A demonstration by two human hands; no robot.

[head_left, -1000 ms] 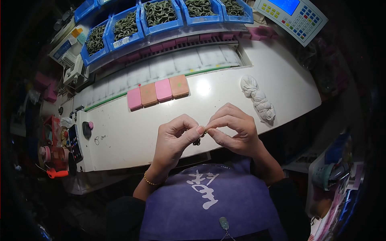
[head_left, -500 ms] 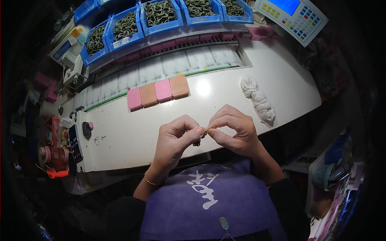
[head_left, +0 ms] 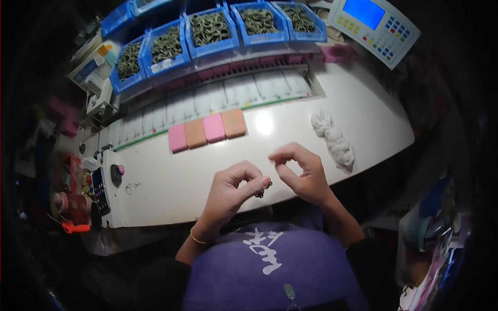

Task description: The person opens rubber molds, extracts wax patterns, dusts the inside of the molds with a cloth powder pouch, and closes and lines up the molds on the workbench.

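Some dark beads showing near edge of table, left hand pinching them; right hand hovering apart, grip unclear. Fine bead-handling seemingly going on; next move likely calling for steady pinching.

Can see only part of the small dark piece, largely covered by the left hand; cannot tell its full shape. Cannot make out clearly the blurred fingertips of the right hand. Cannot read the far-right keypad, too small. Can see neither the purple apron whole, cut off by the bottom edge, nor the upper far-left blue bin, cut off by the top.
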